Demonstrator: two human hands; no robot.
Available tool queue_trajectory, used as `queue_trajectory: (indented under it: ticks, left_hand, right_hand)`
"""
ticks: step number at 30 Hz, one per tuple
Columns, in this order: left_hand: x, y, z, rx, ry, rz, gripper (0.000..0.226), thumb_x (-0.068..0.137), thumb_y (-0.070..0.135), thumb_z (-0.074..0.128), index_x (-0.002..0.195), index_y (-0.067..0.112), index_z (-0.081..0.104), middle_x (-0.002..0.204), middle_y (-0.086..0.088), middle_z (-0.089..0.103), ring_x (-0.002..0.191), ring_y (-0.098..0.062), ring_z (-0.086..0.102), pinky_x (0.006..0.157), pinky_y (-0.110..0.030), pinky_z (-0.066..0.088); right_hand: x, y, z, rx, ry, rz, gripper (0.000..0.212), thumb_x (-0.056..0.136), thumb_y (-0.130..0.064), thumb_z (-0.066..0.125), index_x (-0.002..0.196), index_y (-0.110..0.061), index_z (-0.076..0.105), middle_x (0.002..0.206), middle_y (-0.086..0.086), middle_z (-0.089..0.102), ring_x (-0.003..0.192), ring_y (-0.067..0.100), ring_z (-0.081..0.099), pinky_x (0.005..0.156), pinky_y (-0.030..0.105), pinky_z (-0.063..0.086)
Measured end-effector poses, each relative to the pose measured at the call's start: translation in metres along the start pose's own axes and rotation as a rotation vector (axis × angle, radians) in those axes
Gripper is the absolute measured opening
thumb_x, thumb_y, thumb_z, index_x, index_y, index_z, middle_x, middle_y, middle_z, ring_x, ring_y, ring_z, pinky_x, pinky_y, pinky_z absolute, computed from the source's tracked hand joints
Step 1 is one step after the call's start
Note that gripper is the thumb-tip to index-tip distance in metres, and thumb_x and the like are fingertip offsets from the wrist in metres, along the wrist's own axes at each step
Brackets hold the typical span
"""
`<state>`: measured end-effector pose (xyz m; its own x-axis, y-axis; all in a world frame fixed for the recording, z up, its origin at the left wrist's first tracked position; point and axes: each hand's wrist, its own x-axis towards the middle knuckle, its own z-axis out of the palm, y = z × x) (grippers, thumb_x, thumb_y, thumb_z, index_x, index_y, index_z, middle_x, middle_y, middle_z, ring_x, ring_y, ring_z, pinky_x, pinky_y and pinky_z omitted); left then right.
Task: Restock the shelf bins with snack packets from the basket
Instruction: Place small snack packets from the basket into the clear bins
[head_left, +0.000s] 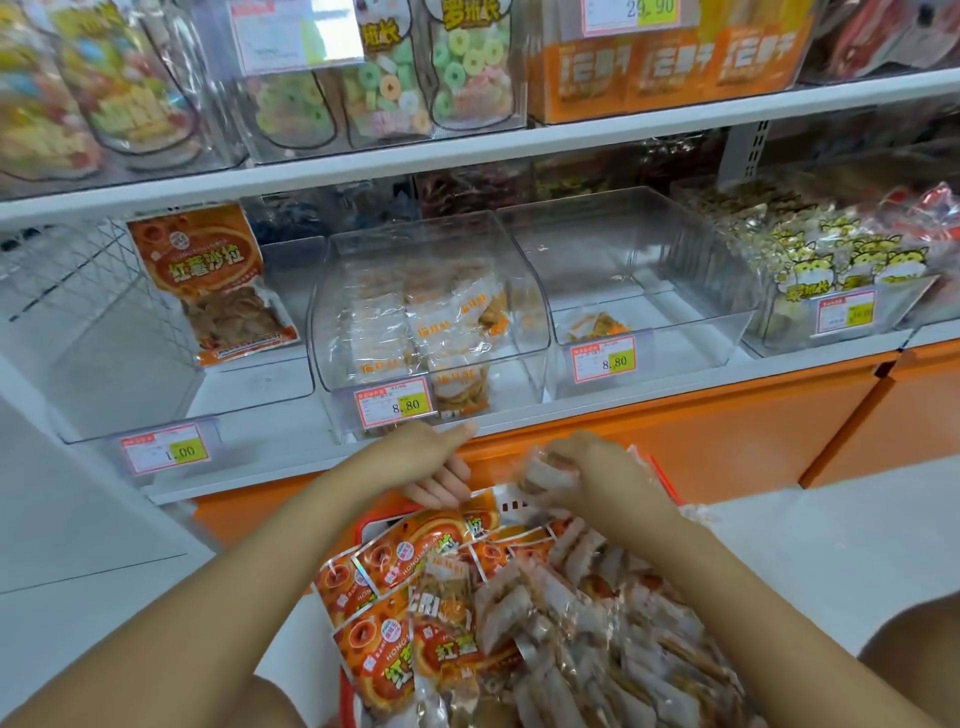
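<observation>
Clear-wrapped snack packets (540, 475) bunched in curled fingers (569, 470) of right hand (602, 480), just above heaped red basket (363, 527) — left hand (426, 462) alongside, fingers straight, holding nothing. Mid-pick, seemingly; next, up over the front lip into the nearly bare bin (639, 291).

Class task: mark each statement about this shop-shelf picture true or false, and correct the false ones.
1. The right hand grips clear packets over the basket. True.
2. Both bins tagged 8.80 are full. False: the right bin is nearly empty, with one packet at its bottom.
3. The left bin holds one orange packet. True.
4. The left hand holds an orange packet. False: its fingers are straight and it holds nothing.
</observation>
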<state>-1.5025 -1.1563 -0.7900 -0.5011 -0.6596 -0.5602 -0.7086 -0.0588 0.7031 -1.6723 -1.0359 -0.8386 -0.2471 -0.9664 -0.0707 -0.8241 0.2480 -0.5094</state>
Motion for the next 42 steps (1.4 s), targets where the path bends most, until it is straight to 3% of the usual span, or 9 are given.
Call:
queue_trajectory:
  ticks: [5, 8, 11, 15, 19, 25, 30, 38, 42]
  left_hand:
    - [0.0, 0.017, 0.014, -0.521, -0.053, 0.11, 0.05, 0.09, 0.049, 0.054, 0.105, 0.003, 0.062, 0.088, -0.011, 0.071, 0.083, -0.021, 0.071, 0.07, -0.027, 0.059]
    - [0.003, 0.027, 0.023, -0.648, 0.079, 0.215, 0.024, 0.093, 0.037, 0.056, 0.095, 0.013, 0.062, 0.067, 0.001, 0.055, 0.061, -0.011, 0.056, 0.06, -0.023, 0.052]
    - [0.006, 0.031, 0.027, -0.657, 0.213, 0.271, 0.035, 0.097, 0.037, 0.049, 0.083, 0.009, 0.063, 0.065, -0.007, 0.061, 0.068, -0.018, 0.058, 0.069, -0.028, 0.046]
    - [0.008, 0.036, 0.034, -0.404, 0.424, 0.425, 0.054, 0.098, 0.049, 0.039, 0.104, 0.0, 0.062, 0.106, -0.024, 0.064, 0.094, -0.029, 0.064, 0.087, -0.042, 0.052]
    - [-0.001, 0.048, 0.033, -0.274, 0.571, 0.681, 0.064, 0.092, 0.057, 0.031, 0.095, 0.0, 0.06, 0.084, -0.026, 0.06, 0.075, -0.031, 0.061, 0.066, -0.048, 0.051]
    - [0.001, 0.052, 0.021, -0.321, 0.642, 0.684, 0.078, 0.086, 0.063, 0.032, 0.084, -0.009, 0.06, 0.077, -0.028, 0.062, 0.073, -0.039, 0.063, 0.064, -0.054, 0.054]
    - [0.006, 0.052, 0.007, -0.633, 0.493, 0.55, 0.041, 0.09, 0.038, 0.058, 0.068, 0.004, 0.066, 0.048, 0.0, 0.058, 0.041, -0.01, 0.052, 0.042, -0.019, 0.045]
    - [0.002, 0.056, 0.011, -0.377, 0.199, 0.564, 0.052, 0.07, 0.058, 0.054, 0.089, 0.011, 0.068, 0.067, 0.003, 0.071, 0.067, -0.014, 0.07, 0.057, -0.024, 0.056]
    - [0.004, 0.052, 0.014, -0.325, 0.255, 0.632, 0.018, 0.08, 0.02, 0.072, 0.097, 0.014, 0.066, 0.086, -0.001, 0.074, 0.077, -0.016, 0.072, 0.065, -0.026, 0.059]
  right_hand:
    - [0.001, -0.012, 0.004, -0.163, 0.582, -0.409, 0.062, 0.066, 0.011, 0.076, 0.122, -0.013, 0.065, 0.113, 0.01, 0.066, 0.1, 0.029, 0.064, 0.08, 0.035, 0.056]
    - [0.003, -0.016, 0.002, -0.162, 0.587, -0.52, 0.073, 0.066, 0.018, 0.067, 0.132, -0.011, 0.055, 0.133, 0.01, 0.056, 0.125, 0.026, 0.05, 0.105, 0.033, 0.038]
    - [0.002, -0.021, -0.002, 0.011, 0.568, -0.624, 0.049, 0.082, 0.002, 0.045, 0.126, -0.01, 0.061, 0.136, 0.004, 0.055, 0.134, 0.017, 0.041, 0.114, 0.026, 0.029]
    - [0.001, -0.033, -0.023, 0.463, 0.778, -0.327, 0.028, 0.093, -0.029, 0.05, 0.119, -0.026, 0.061, 0.126, -0.013, 0.056, 0.121, 0.002, 0.049, 0.1, 0.016, 0.037]
    - [0.021, -0.043, -0.039, 0.911, 0.544, 0.067, 0.052, 0.085, -0.064, 0.043, 0.109, -0.021, 0.06, 0.1, -0.002, 0.064, 0.095, 0.016, 0.062, 0.079, 0.029, 0.051]
    - [0.036, -0.058, -0.038, 0.833, 0.708, 0.069, 0.053, 0.101, -0.043, 0.029, 0.077, -0.003, 0.054, 0.062, 0.003, 0.039, 0.058, 0.012, 0.038, 0.052, 0.021, 0.033]
    - [0.039, -0.045, -0.035, 1.079, 0.651, 0.187, 0.056, 0.102, -0.044, 0.03, 0.082, 0.004, 0.051, 0.072, 0.022, 0.052, 0.059, 0.016, 0.05, 0.056, 0.026, 0.04]
    - [0.041, -0.029, -0.047, 0.815, 0.829, 0.141, 0.054, 0.103, -0.04, 0.027, 0.085, 0.003, 0.055, 0.081, 0.028, 0.058, 0.068, 0.034, 0.051, 0.063, 0.041, 0.043]
    - [0.042, -0.028, -0.058, 0.759, 0.753, 0.057, 0.04, 0.103, -0.032, 0.034, 0.084, -0.006, 0.057, 0.071, 0.009, 0.058, 0.062, 0.013, 0.052, 0.061, 0.033, 0.042]
